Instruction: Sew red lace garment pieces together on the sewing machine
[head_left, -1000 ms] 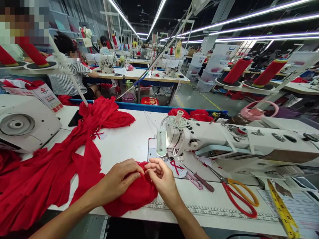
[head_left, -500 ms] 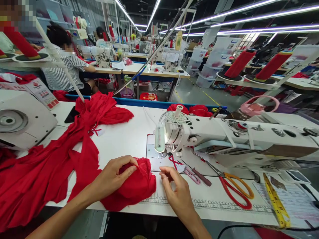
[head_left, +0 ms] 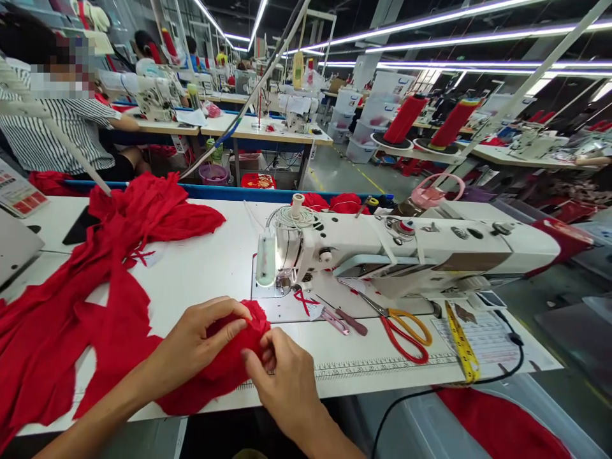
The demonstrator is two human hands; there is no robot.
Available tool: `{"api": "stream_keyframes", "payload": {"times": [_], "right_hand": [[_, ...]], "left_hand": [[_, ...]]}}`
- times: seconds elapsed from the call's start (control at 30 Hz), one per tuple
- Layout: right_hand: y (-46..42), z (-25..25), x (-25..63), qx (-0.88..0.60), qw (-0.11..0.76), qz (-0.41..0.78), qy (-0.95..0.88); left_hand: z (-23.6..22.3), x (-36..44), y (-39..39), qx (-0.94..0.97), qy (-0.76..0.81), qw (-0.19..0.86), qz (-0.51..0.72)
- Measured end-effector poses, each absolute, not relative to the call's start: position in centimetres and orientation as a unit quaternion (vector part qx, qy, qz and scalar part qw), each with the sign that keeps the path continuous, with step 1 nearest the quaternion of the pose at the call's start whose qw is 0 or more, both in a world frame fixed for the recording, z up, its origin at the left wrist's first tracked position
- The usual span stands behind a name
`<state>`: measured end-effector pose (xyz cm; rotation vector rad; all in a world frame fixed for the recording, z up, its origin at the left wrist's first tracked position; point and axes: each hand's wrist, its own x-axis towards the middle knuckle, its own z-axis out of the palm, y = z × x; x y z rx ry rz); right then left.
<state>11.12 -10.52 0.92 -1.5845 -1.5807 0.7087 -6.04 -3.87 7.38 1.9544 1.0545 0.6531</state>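
A piece of red fabric (head_left: pixel 215 376) lies bunched at the table's front edge, before the needle area of a white sewing machine (head_left: pixel 354 242). My left hand (head_left: pixel 201 338) pinches its upper edge between thumb and fingers. At the fabric's right edge, my right hand (head_left: pixel 291 382) has its fingers curled in on the cloth; the fingertips are partly hidden. Right of the hands lie pink thread snips (head_left: pixel 335 320), a tool with a dark red handle (head_left: pixel 351 322) and scissors (head_left: pixel 406 335) with orange and red handles.
A long heap of red cloth (head_left: pixel 115 280) covers the table's left side. A yellow tape measure (head_left: pixel 463 347) lies across papers at right, and a black cable (head_left: pixel 396 401) hangs over the front edge. A person in a striped shirt (head_left: pixel 62 134) sits beyond the table.
My right hand has moved left onto the fabric's edge, where before it was apart and open. My left hand keeps its pinch. The view has turned to the right.
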Motion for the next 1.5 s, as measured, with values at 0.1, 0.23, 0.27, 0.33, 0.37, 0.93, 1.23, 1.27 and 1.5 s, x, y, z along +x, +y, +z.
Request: {"api": "stream_keyframes", "payload": {"times": [0.1, 0.23, 0.27, 0.33, 0.37, 0.93, 1.23, 1.27, 1.5], "right_hand": [[-9.6, 0.6, 9.8, -0.617, 0.393, 0.282, -0.62], [-8.9, 0.6, 12.1, -0.611, 0.404, 0.25, -0.633], [-8.6, 0.6, 13.4, -0.624, 0.4, 0.208, -0.639], [-7.7, 0.6, 16.3, -0.655, 0.37, 0.1, -0.651], [-7.0, 0.6, 17.7, -0.663, 0.337, 0.061, -0.666], [-5.2, 0.9, 17.2, -0.591, 0.423, 0.354, -0.588], [-5.1, 1.8, 14.1, -0.505, 0.476, 0.468, -0.547], [-5.1, 1.9, 14.1, -0.506, 0.475, 0.455, -0.558], [-5.1, 1.2, 18.5, -0.615, 0.479, 0.345, -0.524]], "left_hand": [[7.1, -6.1, -3.1, 0.786, 0.425, 0.364, 0.262], [5.4, -6.1, -1.4, 0.791, 0.454, 0.309, 0.268], [4.8, -5.9, -1.1, 0.794, 0.454, 0.309, 0.26], [3.7, -5.4, -0.7, 0.806, 0.446, 0.308, 0.239], [3.1, -5.1, -0.6, 0.813, 0.441, 0.303, 0.228], [5.7, -4.2, -3.0, 0.72, 0.382, 0.508, 0.28], [4.8, -3.8, -3.1, 0.78, 0.448, 0.356, 0.255], [4.6, -3.8, -3.1, 0.78, 0.449, 0.352, 0.259], [4.3, -4.8, -3.2, 0.772, 0.454, 0.367, 0.252]]}}
